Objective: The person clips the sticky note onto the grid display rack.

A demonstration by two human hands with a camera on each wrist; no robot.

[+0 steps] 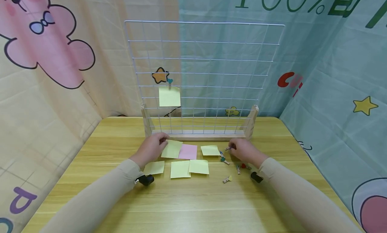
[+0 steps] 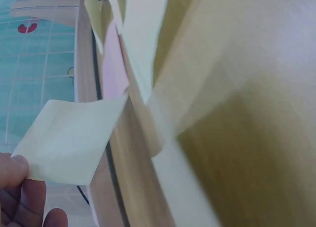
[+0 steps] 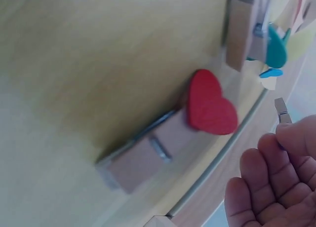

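My left hand pinches a pale yellow sticky note by its edge between thumb and fingers; the left wrist view shows this note standing off the tabletop. In my right hand, thumb and fingertips grip a small wooden clothespin, its far end hidden by the fingers. Beyond both hands stands a white wire grid in a wooden base. One yellow note hangs on the grid, under a clothespin with a blue heart.
A pink note and several yellow notes lie on the wooden table. Right of them are loose clothespins, including one with a red heart, one with a teal heart and one with yellow trim. Printed curtains enclose the table.
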